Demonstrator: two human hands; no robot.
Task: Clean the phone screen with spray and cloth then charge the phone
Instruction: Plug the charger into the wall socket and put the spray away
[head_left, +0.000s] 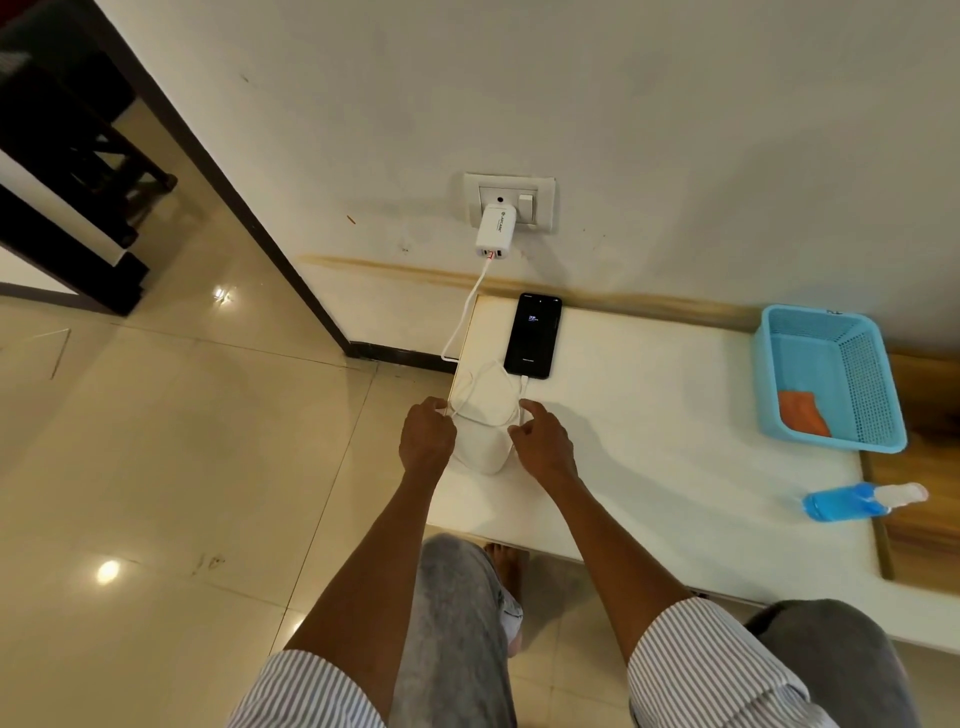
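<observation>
phone (533, 335): flat on the white desk (649, 415), far-left corner near the wall, screen up and lit with small text.
cable (462, 322): white, one end plugged into the phone's near edge, the other into the charger (496, 231) sitting in the wall socket (524, 200); slack coiled in loops on the desk just in front of the phone.
left hand (427, 439): at the desk's left edge, fingers curled in, thumb and forefinger pinching a strand of the cable loop.
right hand (540, 441): just right of the coil, loosely curled, index finger out toward the cable near the phone plug; contact with the cable can't be confirmed from here.
white object (480, 457): rounded, lying under the coil between both hands; can't tell what it is.
spray bottle (862, 500): blue liquid, lying on its side, right end of the desk, well away from the hands.
cloth (802, 413): orange, inside the blue basket (878, 384) at the far right of the desk.
</observation>
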